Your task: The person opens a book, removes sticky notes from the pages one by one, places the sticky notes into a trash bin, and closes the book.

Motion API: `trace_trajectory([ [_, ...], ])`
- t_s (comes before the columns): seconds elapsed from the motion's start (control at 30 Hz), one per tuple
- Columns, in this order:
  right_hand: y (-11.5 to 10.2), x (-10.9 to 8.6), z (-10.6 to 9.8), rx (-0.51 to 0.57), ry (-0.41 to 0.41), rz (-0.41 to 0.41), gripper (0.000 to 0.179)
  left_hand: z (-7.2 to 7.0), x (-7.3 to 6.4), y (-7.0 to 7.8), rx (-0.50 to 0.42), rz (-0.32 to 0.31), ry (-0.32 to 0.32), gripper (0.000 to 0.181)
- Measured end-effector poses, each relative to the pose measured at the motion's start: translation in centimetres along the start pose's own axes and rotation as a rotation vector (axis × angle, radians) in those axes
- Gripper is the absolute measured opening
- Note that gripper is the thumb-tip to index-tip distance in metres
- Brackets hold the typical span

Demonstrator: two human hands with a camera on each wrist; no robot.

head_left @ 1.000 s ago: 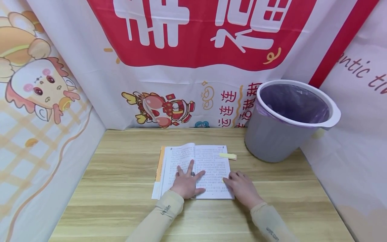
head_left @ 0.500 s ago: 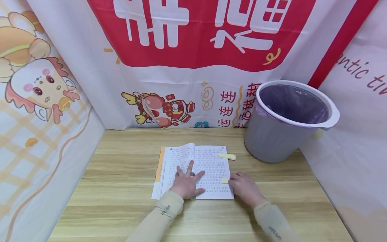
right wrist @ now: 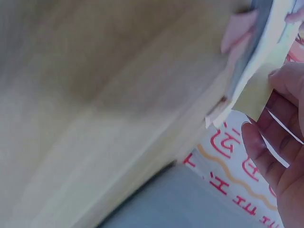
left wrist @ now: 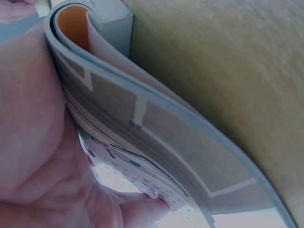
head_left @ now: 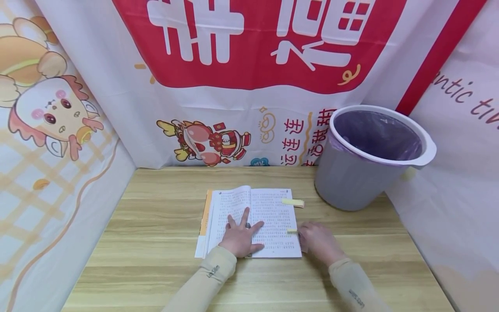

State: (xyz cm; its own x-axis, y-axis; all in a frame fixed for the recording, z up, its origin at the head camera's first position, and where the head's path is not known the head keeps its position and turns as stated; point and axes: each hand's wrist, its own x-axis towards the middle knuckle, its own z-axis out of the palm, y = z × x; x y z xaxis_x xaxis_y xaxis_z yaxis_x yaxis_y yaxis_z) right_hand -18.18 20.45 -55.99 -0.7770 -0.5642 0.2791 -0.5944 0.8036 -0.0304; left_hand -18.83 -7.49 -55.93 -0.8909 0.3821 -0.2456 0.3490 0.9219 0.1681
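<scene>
An open book [head_left: 273, 216] with printed pages lies on the wooden table. My left hand [head_left: 238, 238] rests on it with fingers spread, across the inner fold and both pages. In the left wrist view, the book's curled pages [left wrist: 156, 123] run beside the palm. At the right page's edge, my right hand [head_left: 317, 242] pinches a yellow sticky note [right wrist: 256, 92] between thumb and fingers. The head view shows a strip of that note on the page. Another yellow sticky note [head_left: 293, 202] sticks out higher on the same edge.
A grey bin [head_left: 347, 173] with a purple liner stands at the table's back right. Printed cloth [head_left: 218, 99] hangs behind and along both sides of the table. Pink tabs [right wrist: 240, 28] show at the book's edge in the right wrist view.
My right hand has shifted slightly right, from over the page to its edge. The lower sticky note came into view and now looks narrower. My left hand stays in place.
</scene>
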Motion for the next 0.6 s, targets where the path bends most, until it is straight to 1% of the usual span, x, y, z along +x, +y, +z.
trace_trajectory([
  [0.1, 0.4, 0.2, -1.5, 0.019, 0.066, -0.017, 0.023, -0.2, -0.1, 0.0, -0.005, 0.002, -0.004, 0.075],
  [0.2, 0.7, 0.7, -3.7, 0.012, 0.187, -0.044, 0.022, -0.3, -0.2, 0.1, -0.010, 0.000, -0.008, 0.075],
  [0.3, 0.9, 1.2, -6.7, -0.011, 0.302, -0.061, 0.024, -0.3, -0.2, 0.1, -0.014, 0.001, -0.008, 0.075],
  [0.47, 1.2, 2.1, -12.2, -0.022, 0.432, -0.081, 0.025, -0.5, -0.5, 0.2, -0.022, -0.004, -0.009, 0.074],
  [0.6, 1.4, 2.7, -16.3, -0.017, 0.565, -0.098, 0.022, -0.6, -0.5, 0.4, -0.027, -0.003, -0.007, 0.073],
])
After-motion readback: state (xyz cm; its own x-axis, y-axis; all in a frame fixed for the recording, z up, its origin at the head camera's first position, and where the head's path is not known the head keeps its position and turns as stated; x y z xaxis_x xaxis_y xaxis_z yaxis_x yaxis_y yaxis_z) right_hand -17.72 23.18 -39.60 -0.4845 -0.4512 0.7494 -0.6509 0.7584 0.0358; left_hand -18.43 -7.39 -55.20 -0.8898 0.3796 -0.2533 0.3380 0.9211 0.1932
